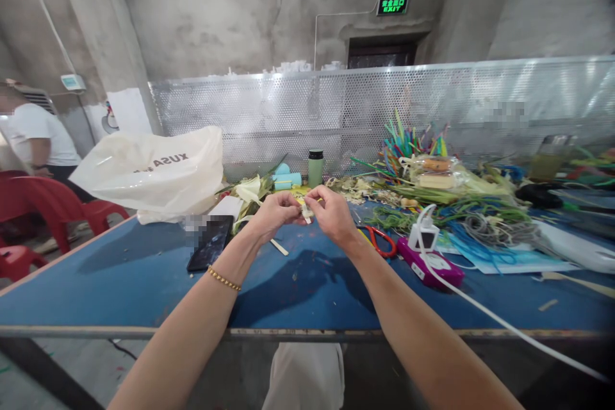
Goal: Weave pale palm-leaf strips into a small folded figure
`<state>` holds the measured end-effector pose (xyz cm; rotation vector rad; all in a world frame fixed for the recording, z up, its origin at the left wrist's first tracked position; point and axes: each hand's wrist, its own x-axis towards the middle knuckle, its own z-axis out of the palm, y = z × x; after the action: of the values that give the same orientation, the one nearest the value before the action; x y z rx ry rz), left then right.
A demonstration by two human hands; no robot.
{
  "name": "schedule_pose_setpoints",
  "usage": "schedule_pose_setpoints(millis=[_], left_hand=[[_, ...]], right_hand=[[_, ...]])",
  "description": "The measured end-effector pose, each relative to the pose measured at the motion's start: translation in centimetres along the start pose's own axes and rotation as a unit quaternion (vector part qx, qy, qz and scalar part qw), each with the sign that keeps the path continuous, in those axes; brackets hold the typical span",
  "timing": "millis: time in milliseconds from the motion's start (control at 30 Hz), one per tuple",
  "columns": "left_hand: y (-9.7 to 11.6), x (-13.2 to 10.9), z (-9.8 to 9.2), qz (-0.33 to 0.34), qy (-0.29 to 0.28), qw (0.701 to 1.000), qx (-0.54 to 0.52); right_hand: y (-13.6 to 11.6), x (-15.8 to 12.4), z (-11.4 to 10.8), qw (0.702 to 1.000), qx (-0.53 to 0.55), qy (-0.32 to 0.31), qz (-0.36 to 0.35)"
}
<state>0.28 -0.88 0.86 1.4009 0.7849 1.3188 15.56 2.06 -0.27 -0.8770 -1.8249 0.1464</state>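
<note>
Both hands meet above the middle of the blue table [307, 295], thumbs and fingertips close together. Between them is a small pale strip [306, 212], perhaps of dried plant leaf; its exact kind is too small to make out. My left hand [275, 213] pinches it from the left, and a gold bead bracelet circles that wrist. My right hand [330, 213] pinches it from the right. Below the left hand a loose cream strip [279, 247] lies on the table. Red-handled scissors [383, 242] rest just right of my right wrist.
A black tablet [211, 245] and a big white plastic bag [158, 173] lie left. Behind the hands stands a green bottle [316, 170]. A purple box [430, 262] with a white charger [425, 234] and cable sits right, before heaped cords and plant strips [461, 208]. A person [43, 131] is far left.
</note>
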Motion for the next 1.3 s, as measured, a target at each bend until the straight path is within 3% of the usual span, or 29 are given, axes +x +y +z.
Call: schedule_pose_setpoints(millis=[267,533,700,933,1133,1300], left_hand=[[-0.3,0.0,-0.2,0.011,-0.033,0.999,-0.020],[-0.3,0.0,0.3,0.007,0.007,1.000,0.022],[0.1,-0.4,0.3,-0.044,-0.033,0.998,0.036],[0.1,-0.4,0.0,-0.059,-0.085,0.994,-0.025],[-0.5,0.0,0.3,0.014,-0.011,0.999,0.032],[-0.9,0.2,0.2,0.060,0.006,0.996,0.062]], right_hand=[[-0.6,-0.1,-0.1,1.000,-0.022,0.016,0.002],[-0.6,-0.4,0.1,0.998,-0.068,0.015,-0.007],[-0.7,-0.4,0.2,0.993,-0.113,0.026,-0.017],[-1.5,-0.8,0.1,0.987,-0.154,0.030,-0.027],[-1.2,-0.5,0.1,0.994,-0.097,0.038,-0.039],[-0.6,0.1,-0.1,1.000,-0.012,0.017,-0.004]])
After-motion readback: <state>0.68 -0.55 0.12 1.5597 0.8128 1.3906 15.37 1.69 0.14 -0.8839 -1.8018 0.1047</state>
